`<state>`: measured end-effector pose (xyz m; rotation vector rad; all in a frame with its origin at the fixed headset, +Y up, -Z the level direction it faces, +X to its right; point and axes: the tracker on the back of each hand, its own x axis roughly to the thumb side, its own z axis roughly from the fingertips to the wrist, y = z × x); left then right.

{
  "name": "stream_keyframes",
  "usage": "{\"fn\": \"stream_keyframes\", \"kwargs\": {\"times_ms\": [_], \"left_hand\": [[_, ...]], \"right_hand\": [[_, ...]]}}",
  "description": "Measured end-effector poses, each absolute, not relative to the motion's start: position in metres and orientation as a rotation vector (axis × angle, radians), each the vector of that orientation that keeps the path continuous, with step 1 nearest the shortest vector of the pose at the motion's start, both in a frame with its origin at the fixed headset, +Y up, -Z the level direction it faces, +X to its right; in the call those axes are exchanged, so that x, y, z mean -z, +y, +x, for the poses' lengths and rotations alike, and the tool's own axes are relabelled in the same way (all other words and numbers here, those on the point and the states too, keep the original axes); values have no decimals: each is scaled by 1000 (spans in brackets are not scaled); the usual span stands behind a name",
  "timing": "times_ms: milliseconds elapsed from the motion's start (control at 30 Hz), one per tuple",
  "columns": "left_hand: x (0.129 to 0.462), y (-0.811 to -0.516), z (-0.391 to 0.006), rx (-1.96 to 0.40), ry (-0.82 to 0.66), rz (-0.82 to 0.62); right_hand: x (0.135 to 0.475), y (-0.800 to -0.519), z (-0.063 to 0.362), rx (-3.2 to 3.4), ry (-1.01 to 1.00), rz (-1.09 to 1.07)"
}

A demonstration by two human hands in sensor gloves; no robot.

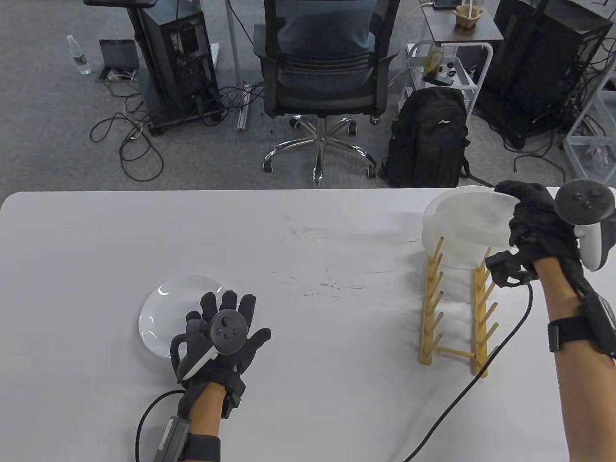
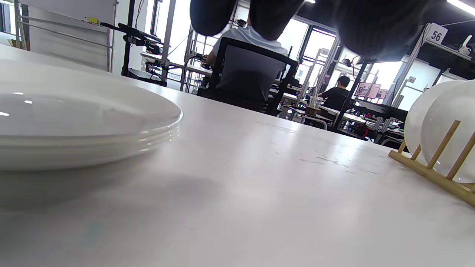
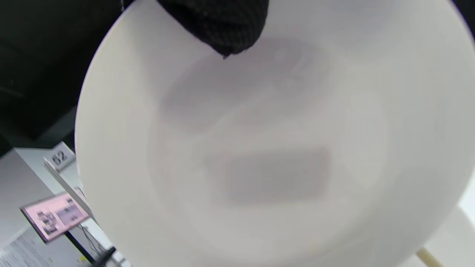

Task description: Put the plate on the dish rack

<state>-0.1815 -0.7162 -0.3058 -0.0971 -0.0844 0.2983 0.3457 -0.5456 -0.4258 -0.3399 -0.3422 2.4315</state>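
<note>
A stack of white plates (image 1: 166,313) lies flat on the white table (image 1: 308,231) at the near left; it also shows in the left wrist view (image 2: 85,122). My left hand (image 1: 228,308) lies open with its fingers spread beside the stack's right rim, holding nothing. A wooden dish rack (image 1: 455,317) stands at the right. My right hand (image 1: 524,211) grips a white plate (image 1: 469,216) by its rim, tilted on edge at the rack's far end. The plate fills the right wrist view (image 3: 274,148). The left wrist view shows two upright plates (image 2: 441,126) at the rack (image 2: 434,174).
My right glove's cable (image 1: 481,375) runs across the table beside the rack's near end. An office chair (image 1: 320,72) and a black backpack (image 1: 428,139) stand on the floor beyond the table's far edge.
</note>
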Motion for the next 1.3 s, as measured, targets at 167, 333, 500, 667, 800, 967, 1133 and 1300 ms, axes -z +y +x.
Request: {"fn": "stream_keyframes", "kwargs": {"times_ms": [167,333,500,667,800,967,1133,1300], "left_hand": [[305,-717,-182,-302,-75,-111],[306,-717,-183,-302,-67,-123],[305,-718,-184,-330,-56,-135],[304,-718,-184,-345,-57,-148],[305,-719,-183,-356,-63,-151],[304,-720,-182,-372,-67,-153],[304,-720,-182,-386,-65,-157],[301,-719,-180,-417,-87,-157]], "right_hand": [[447,-585,336,-2575,-236,-357],[464,-611,329,-2645,-131,-374],[474,-622,326,-2700,-101,-446],[463,-606,321,-2711,-172,-423],[438,-581,315,-2712,-269,-356],[389,-568,294,-2763,-303,-237],[342,-581,269,-2641,-353,-130],[313,-617,245,-2551,-339,-22]]}}
